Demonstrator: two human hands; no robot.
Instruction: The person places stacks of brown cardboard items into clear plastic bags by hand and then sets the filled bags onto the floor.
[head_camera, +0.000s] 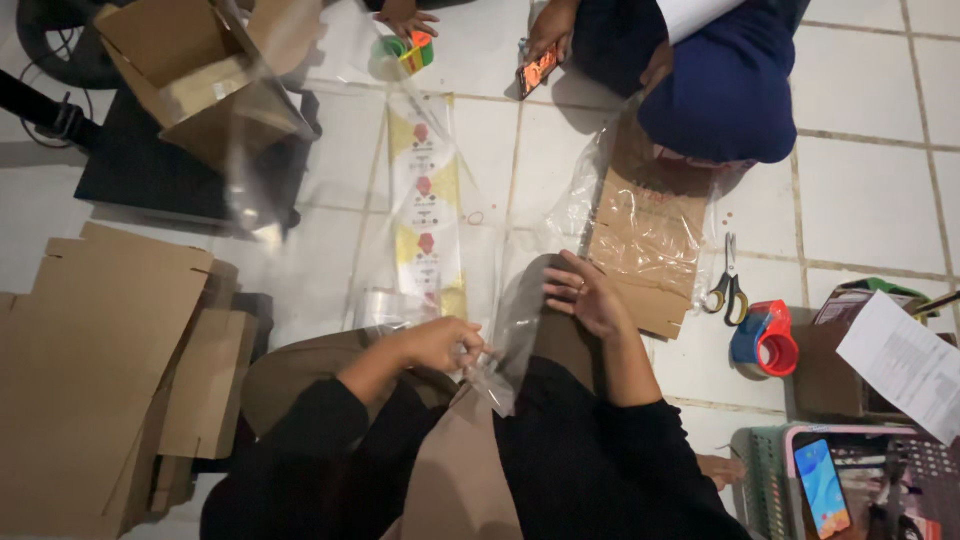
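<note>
Pinching a clear plastic bag (495, 385) over my lap, my left hand (440, 342) is closed on its edge; my right hand (585, 295) spreads open against the film. I judge it could slip or tear.

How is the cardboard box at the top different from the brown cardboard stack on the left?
The cardboard box is folded up into shape with its flaps open; the cardboard stack lies flat and unfolded on the floor. The box is one piece; the stack has several sheets piled together. The box sits farther from the person's left hand. Both are plain brown cardboard.
</note>
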